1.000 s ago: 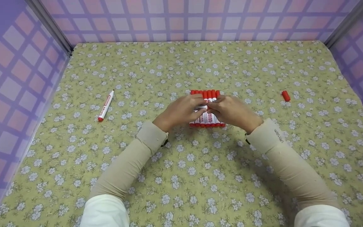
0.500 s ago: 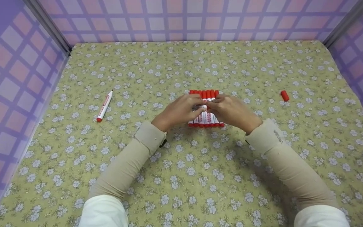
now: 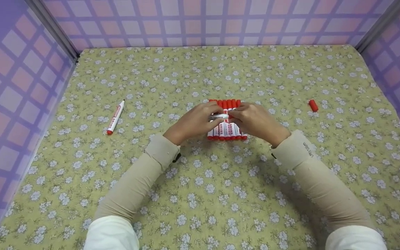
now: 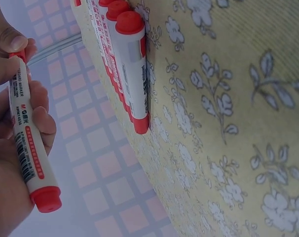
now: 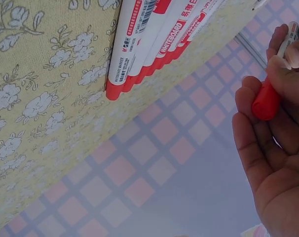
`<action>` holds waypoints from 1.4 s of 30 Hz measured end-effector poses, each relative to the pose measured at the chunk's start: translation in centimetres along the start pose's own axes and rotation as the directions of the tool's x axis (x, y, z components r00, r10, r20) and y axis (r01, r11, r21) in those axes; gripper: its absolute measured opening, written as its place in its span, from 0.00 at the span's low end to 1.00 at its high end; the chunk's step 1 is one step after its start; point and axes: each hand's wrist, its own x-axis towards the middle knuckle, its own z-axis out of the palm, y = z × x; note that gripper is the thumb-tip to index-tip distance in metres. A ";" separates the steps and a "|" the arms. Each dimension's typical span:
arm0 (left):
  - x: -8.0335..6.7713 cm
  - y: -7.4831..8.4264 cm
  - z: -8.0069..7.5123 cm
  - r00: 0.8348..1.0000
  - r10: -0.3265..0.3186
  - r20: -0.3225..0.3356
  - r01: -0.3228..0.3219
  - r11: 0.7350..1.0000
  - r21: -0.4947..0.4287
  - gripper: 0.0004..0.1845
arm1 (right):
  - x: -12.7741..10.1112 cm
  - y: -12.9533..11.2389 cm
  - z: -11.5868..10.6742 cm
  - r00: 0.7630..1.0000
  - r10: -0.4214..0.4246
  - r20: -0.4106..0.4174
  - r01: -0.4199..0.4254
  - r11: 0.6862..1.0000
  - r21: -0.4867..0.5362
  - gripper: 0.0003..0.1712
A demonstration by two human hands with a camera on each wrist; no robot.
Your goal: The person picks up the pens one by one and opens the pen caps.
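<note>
My left hand (image 3: 198,119) grips a white whiteboard marker (image 4: 28,128) with a red end, fingers curled round its barrel. Close by on the right, my right hand (image 3: 257,123) pinches a red marker cap (image 5: 268,101) between thumb and fingers. The fingertips of both hands nearly meet, and they hide whether cap and barrel are joined or apart. Below the hands, several red-capped whiteboard markers (image 3: 226,130) lie side by side in a neat row, partly covered from above by the fingers.
An uncapped marker (image 3: 116,117) lies at the left of the flowered tablecloth (image 3: 200,194), its dark tip pointing away. On the right rests a loose red cap (image 3: 313,105). Checked panels (image 3: 200,24) border the table at the back and sides.
My left hand has shifted slightly left, and more of the white marker shows between the hands. The right hand, the row, the uncapped marker and the loose cap stay about where they were.
</note>
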 end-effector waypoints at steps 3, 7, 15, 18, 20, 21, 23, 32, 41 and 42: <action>-0.1 -0.2 -0.2 1.000 -0.002 -0.017 0.002 1.000 -0.017 0.14 | 0.0 0.0 -0.1 1.000 0.006 -0.004 -0.006 1.000 -0.006 0.07; -0.4 -0.6 -0.4 0.999 -0.009 -0.050 0.008 1.000 -0.024 0.14 | 0.0 0.1 -0.1 1.000 0.007 -0.012 -0.008 1.000 -0.009 0.07; -1.1 -1.5 -0.8 0.993 -0.049 -0.107 0.047 0.999 -0.022 0.12 | 0.0 -0.1 -0.2 0.999 0.042 0.016 -0.041 0.998 -0.044 0.08; -1.4 -1.9 -1.1 0.991 -0.065 -0.116 0.063 0.998 -0.026 0.13 | 0.0 -0.2 -0.2 0.998 0.057 0.032 -0.056 0.998 -0.043 0.09; -1.6 -2.2 -1.4 0.990 -0.076 -0.122 0.073 0.997 -0.030 0.13 | 0.0 -0.3 -0.2 0.997 0.062 0.039 -0.060 0.997 -0.038 0.10; -1.7 -2.4 -1.5 0.989 -0.082 -0.125 0.079 0.996 -0.033 0.13 | 0.0 -0.3 -0.1 0.997 0.063 0.041 -0.061 0.998 -0.034 0.11; -1.9 -2.7 -1.7 0.987 -0.100 -0.130 0.096 0.995 -0.037 0.14 | 0.0 -0.3 -0.1 0.997 0.061 0.042 -0.060 0.998 -0.024 0.11; -2.9 -4.1 -3.0 0.966 -0.212 -0.149 0.201 0.976 -0.087 0.15 | -0.1 -0.2 0.2 1.000 0.027 0.010 -0.027 0.999 0.028 0.09; -3.9 -5.5 -4.2 0.930 -0.316 -0.188 0.303 0.948 -0.094 0.16 | -0.1 -0.2 0.1 0.999 0.030 0.019 -0.030 0.999 0.037 0.12; -4.0 -5.6 -4.3 0.925 -0.328 -0.193 0.313 0.944 -0.102 0.16 | -0.1 -0.2 0.2 0.999 0.031 0.022 -0.032 0.999 0.038 0.11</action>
